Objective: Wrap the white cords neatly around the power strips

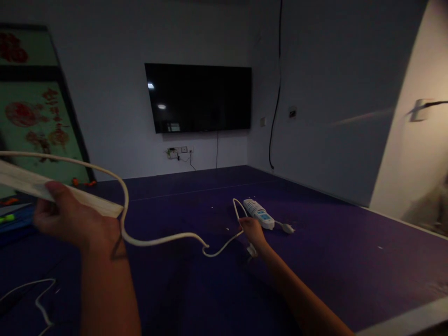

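Note:
My left hand (66, 217) is closed around a long white bar, which looks like a power strip (94, 201), raised above the purple surface and running off the left edge of view. A white cord (157, 241) loops from the left past that wrist and across to my right hand (251, 227), whose fingers pinch it. Just below the right hand hangs a white plug (251, 251), partly hidden. Beyond the fingers lies a second white power strip (263, 217) with blue sockets, its own cord wound around it and its plug (288, 228) resting to the right.
The purple surface (196, 200) reaches the walls. A black television (199, 98) hangs at the back above wall sockets (178, 151). A black cable (279, 88) dangles along the right wall. At lower left lie a thin white cord (42, 305) and a blue item (17, 224).

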`<action>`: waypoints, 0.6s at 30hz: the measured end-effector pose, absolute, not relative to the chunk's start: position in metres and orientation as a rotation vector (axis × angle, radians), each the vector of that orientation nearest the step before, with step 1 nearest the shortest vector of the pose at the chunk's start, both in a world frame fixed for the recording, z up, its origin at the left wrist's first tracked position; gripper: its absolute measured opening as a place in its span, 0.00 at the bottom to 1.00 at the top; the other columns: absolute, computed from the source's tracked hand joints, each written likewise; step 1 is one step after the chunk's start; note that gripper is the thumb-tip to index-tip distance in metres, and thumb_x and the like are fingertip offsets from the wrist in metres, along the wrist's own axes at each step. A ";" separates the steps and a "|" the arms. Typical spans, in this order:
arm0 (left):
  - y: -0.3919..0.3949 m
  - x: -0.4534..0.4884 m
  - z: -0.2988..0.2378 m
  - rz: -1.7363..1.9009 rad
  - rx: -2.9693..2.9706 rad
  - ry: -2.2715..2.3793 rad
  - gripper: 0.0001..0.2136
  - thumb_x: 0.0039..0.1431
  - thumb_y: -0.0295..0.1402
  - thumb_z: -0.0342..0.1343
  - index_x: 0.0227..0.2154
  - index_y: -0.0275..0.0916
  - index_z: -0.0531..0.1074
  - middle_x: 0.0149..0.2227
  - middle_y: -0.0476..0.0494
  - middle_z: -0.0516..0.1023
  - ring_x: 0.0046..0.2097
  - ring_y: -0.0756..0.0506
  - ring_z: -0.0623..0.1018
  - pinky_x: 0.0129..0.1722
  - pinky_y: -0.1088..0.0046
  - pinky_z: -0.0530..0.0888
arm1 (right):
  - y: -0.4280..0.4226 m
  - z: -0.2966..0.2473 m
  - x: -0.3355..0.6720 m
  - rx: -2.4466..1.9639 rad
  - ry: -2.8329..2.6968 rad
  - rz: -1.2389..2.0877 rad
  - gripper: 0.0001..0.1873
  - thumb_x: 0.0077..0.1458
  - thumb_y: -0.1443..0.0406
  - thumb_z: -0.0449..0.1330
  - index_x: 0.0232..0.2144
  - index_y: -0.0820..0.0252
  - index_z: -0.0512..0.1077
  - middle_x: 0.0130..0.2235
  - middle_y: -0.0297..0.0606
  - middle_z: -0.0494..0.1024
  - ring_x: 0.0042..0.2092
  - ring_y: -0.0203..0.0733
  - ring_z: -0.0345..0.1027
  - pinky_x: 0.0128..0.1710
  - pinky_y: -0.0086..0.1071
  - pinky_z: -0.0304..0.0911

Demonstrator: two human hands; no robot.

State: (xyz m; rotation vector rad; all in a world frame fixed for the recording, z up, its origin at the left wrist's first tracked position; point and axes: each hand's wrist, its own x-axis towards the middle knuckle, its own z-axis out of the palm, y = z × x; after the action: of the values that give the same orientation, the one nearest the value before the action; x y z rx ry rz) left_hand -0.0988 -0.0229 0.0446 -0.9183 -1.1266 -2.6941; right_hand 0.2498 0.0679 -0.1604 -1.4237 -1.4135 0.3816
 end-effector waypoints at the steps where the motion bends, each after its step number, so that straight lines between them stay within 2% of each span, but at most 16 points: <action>1: -0.025 -0.094 0.042 -2.787 -0.838 -1.003 0.10 0.55 0.43 0.49 0.34 0.44 0.59 0.43 0.48 0.71 0.52 0.44 0.71 0.56 0.55 0.66 | 0.068 -0.162 0.247 -1.430 -1.447 0.386 0.17 0.51 0.60 0.49 0.26 0.63 0.75 0.22 0.39 0.77 0.25 0.41 0.71 0.25 0.29 0.61; 3: -0.027 -0.081 0.039 -2.898 -0.870 -1.017 0.12 0.48 0.42 0.57 0.29 0.39 0.64 0.32 0.49 0.71 0.42 0.45 0.75 0.53 0.55 0.68 | 0.069 -0.163 0.241 -1.439 -1.516 0.393 0.14 0.50 0.64 0.51 0.26 0.63 0.76 0.24 0.40 0.79 0.27 0.41 0.73 0.26 0.29 0.62; 6: -0.022 -0.062 0.038 -2.912 -1.229 -1.222 0.15 0.46 0.42 0.59 0.31 0.35 0.70 0.29 0.51 0.71 0.34 0.49 0.74 0.45 0.60 0.73 | 0.068 -0.162 0.236 -1.443 -1.607 0.377 0.12 0.47 0.68 0.54 0.28 0.62 0.77 0.29 0.42 0.80 0.33 0.43 0.74 0.32 0.30 0.64; 9: -0.014 -0.052 0.035 -2.843 -1.499 -1.288 0.20 0.44 0.42 0.61 0.38 0.34 0.72 0.32 0.47 0.74 0.33 0.49 0.74 0.37 0.68 0.73 | 0.064 -0.159 0.236 -1.442 -1.672 0.345 0.12 0.47 0.69 0.55 0.31 0.61 0.78 0.34 0.43 0.81 0.38 0.46 0.74 0.37 0.32 0.64; 13: -0.008 -0.046 0.032 -2.652 -1.642 -1.355 0.28 0.41 0.43 0.64 0.45 0.34 0.71 0.37 0.43 0.76 0.34 0.48 0.74 0.32 0.72 0.72 | 0.060 -0.149 0.233 -1.435 -1.623 0.250 0.17 0.52 0.62 0.54 0.40 0.63 0.77 0.40 0.47 0.79 0.41 0.48 0.73 0.41 0.36 0.64; 16: -0.007 -0.047 0.033 -2.504 -1.732 -1.408 0.29 0.40 0.44 0.64 0.46 0.34 0.72 0.39 0.40 0.77 0.35 0.46 0.75 0.33 0.69 0.73 | 0.057 -0.121 0.219 -1.308 -1.507 0.228 0.24 0.57 0.54 0.49 0.41 0.64 0.76 0.42 0.49 0.78 0.43 0.49 0.71 0.45 0.40 0.62; 18: -0.007 -0.050 0.034 -2.390 -1.782 -1.434 0.29 0.40 0.45 0.64 0.46 0.34 0.72 0.40 0.39 0.77 0.38 0.44 0.76 0.37 0.66 0.73 | 0.054 -0.087 0.203 -1.153 -1.469 0.366 0.31 0.59 0.49 0.42 0.40 0.64 0.76 0.40 0.48 0.79 0.42 0.47 0.72 0.44 0.40 0.62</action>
State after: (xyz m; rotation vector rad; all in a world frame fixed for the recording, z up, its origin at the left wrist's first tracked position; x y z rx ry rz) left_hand -0.0496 -0.0070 0.0340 -1.7824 -1.4339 -2.3904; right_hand 0.2034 0.0536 -0.0866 -1.1532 -1.4692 0.3655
